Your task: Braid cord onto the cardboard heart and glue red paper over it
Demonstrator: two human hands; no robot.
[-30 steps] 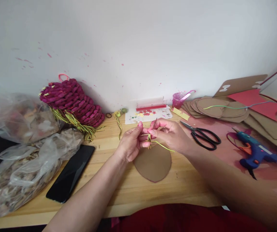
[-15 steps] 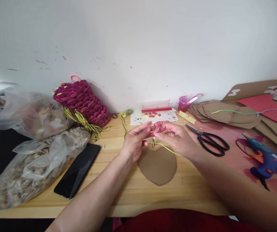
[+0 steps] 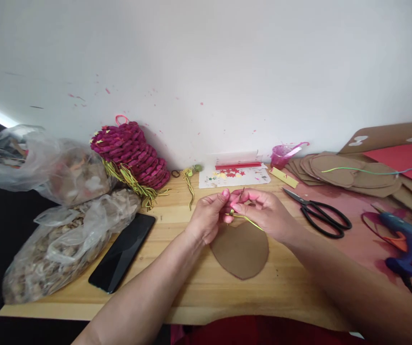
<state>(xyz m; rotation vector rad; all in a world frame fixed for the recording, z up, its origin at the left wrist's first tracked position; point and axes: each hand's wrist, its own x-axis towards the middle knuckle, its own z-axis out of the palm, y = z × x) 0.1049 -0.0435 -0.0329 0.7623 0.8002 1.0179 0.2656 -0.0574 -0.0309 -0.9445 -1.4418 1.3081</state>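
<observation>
Both hands meet over the top of a brown cardboard heart (image 3: 241, 251) lying on the table. My left hand (image 3: 209, 211) is closed, its fingertips pinching a yellow-green cord (image 3: 249, 221) wound in a small loop. My right hand (image 3: 261, 211) is closed on the same cord, thumb and forefinger pressed together close to the left fingertips. The cord's loose end runs across below the right fingers. A thin dark piece pokes up above the right fingertips, too small to name. Fingers hide most of the loop.
Black scissors (image 3: 317, 212) and a blue glue gun (image 3: 407, 244) lie at right, before stacked cardboard hearts (image 3: 353, 170). Left are a black phone (image 3: 123, 251), plastic bags (image 3: 72, 239) and a magenta heart-shaped piece (image 3: 134, 151). Behind my hands lies a white sheet with stars (image 3: 209, 178).
The hands have drawn closer together, and the cord loop now sits more hidden between the fingertips. The whole view has shifted slightly, moving things rightward in the picture.
</observation>
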